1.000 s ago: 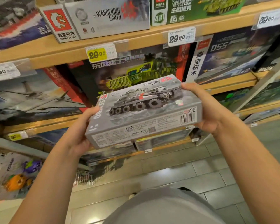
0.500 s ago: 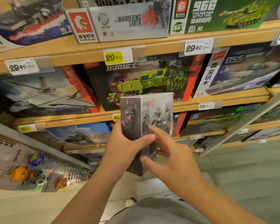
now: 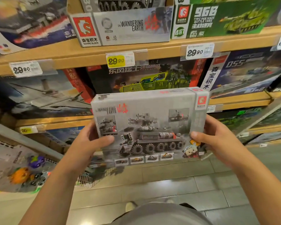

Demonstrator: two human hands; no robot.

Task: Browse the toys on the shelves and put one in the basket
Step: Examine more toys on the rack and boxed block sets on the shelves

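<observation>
I hold a grey toy box (image 3: pixel 150 125) printed with a wheeled armoured vehicle upright in front of the shelves, its picture side facing me. My left hand (image 3: pixel 88 143) grips its left edge, thumb across the front. My right hand (image 3: pixel 212 140) grips the right edge, thumb on the lower right corner of the front. No basket shows in the head view.
Wooden shelves (image 3: pixel 88 52) carry large building-block boxes, with price tags (image 3: pixel 120 60) along the front lips. A pale display box (image 3: pixel 128 28) of the same toy stands on the upper shelf. Hanging small toy packs (image 3: pixel 21 169) fill the lower left. Tiled floor (image 3: pixel 169 185) lies below.
The box has turned from edge-on to face-on, its picture side now toward me. My hands have moved apart to its left and right edges.
</observation>
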